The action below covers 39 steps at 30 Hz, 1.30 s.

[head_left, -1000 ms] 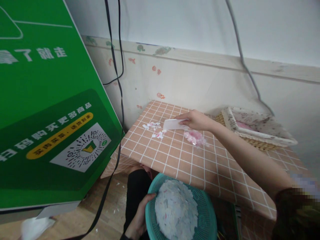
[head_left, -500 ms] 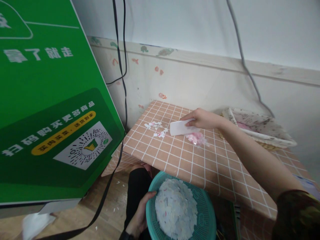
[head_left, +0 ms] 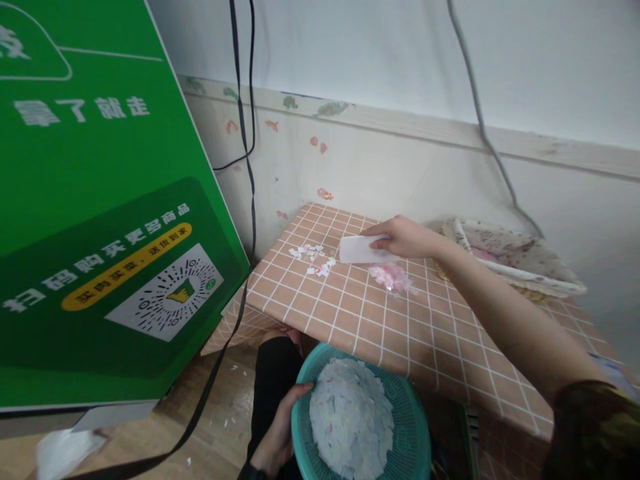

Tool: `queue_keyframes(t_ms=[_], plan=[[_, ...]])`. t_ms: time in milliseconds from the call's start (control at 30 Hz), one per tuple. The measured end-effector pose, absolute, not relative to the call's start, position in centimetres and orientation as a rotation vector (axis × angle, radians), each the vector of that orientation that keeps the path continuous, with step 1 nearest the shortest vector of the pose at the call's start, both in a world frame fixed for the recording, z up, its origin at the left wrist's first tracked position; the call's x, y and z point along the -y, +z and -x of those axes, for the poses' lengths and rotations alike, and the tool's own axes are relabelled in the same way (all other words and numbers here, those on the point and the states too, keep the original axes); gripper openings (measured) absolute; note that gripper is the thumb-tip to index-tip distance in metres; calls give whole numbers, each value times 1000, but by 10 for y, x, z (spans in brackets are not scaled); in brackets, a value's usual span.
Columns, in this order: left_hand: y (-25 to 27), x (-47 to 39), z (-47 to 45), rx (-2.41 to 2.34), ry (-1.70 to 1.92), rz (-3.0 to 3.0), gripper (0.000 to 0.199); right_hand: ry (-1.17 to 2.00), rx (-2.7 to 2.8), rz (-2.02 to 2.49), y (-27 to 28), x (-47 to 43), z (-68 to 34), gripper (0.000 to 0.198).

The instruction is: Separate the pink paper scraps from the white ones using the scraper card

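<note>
A white card is over the far left part of the table, pinched between the thumb and fingers of the right hand; whether its lower edge touches the cloth is hard to tell. Just left of it, small white paper scraps, a few marked with pink, lie scattered on the checked brown cover. Near the card's lower right, on the near side of the hand, sits a loose pink, shiny heap. Below the table's front edge, the left hand grips the rim of a teal basket, thumb over the edge; pale paper pieces are mounded inside. Farther right on the table, beyond the forearm, stands a wicker basket with a floral lining, near the wall. A green panel with white lettering stands at left, a dark strap hanging beside it.
</note>
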<state>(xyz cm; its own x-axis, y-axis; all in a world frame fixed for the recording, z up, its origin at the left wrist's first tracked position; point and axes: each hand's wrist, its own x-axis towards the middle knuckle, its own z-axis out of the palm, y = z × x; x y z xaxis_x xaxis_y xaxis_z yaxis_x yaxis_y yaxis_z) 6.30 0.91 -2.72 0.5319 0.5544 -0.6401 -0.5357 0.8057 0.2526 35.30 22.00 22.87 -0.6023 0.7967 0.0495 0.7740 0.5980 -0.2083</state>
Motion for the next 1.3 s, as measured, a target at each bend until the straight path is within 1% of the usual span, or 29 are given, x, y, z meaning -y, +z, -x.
queue_keyframes(t_ms=[133,333,400,533,767,1000,1133,1300], plan=[[-28,-9,-63,-774,637,-39,37,263,2649,1310,218,-224,-353,37],[-30,-8,-62,-754,631,-21,39,508,2649,1256,214,-225,-350,39],[-30,-8,-62,-766,634,-20,40,547,2629,1259,214,-226,-350,39],[-33,-8,-62,-766,611,-7,41,551,2561,1296,208,-230,-349,38],[-32,-7,-62,-775,615,-10,41,664,2539,1247,202,-233,-347,37],[-34,-7,-63,-783,636,-24,39,622,2596,1207,204,-233,-334,32],[-35,-7,-62,-771,631,-13,39,612,2606,1299,204,-241,-339,29],[-32,-8,-62,-750,639,-14,39,713,2584,1368,203,-254,-357,27]])
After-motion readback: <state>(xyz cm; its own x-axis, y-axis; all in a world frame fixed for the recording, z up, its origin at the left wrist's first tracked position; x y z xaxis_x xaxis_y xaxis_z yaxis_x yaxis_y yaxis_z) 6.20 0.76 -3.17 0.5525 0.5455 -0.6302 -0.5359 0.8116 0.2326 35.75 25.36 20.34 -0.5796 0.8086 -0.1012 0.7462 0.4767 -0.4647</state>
